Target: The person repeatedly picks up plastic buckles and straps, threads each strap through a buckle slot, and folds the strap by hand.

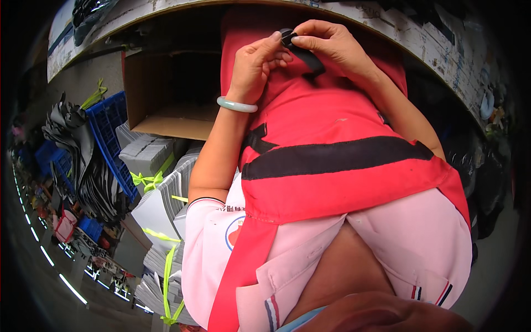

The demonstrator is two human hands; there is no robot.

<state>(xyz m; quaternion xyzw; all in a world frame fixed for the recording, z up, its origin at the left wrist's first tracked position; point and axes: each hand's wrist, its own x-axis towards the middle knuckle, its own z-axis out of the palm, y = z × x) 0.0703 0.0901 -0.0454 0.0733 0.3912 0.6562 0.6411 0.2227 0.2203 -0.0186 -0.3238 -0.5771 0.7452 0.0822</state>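
Plainly, both hands are busy: my left hand (257, 62) pinches a small black piece (287, 37) between thumb and fingertip, and my right hand (338, 48) grips it from the other side the same way. It's up over my red apron (332, 188), close to the bench's edge, and a black strap (314, 65) hangs from it.

For writing, there's dark and blue print along the white bench (442, 58), and a line of dark characters above a round badge (234, 232) on my pink shirt (202, 243), partly hidden by the apron.

Below the bench's left part, a cardboard box (180, 127) gapes open. Beside it are grey bundles (152, 214) with yellow-green ties (167, 282), then a blue crate (110, 124) with dark strips (94, 177) draped alongside. Black plastic (462, 155) bunches under the bench's right part. Bright lights (72, 290) run in rows far off on my left, where the room blurs.
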